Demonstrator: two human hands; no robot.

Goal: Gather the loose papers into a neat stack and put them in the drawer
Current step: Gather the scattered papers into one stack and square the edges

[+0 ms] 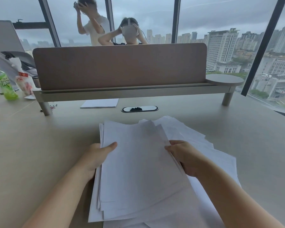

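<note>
Left hand (95, 159) and right hand (183, 157) grip opposite edges of the uneven white paper stack (138, 162) on the beige worktop (39, 145).

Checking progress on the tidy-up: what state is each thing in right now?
Held papers: gripped at both sides, edges uneven.
Loose sheets: fanned out on the desk.
Left hand: gripping.
Right hand: gripping.
Pad: flat, apart.
Bottle: upright.
</note>
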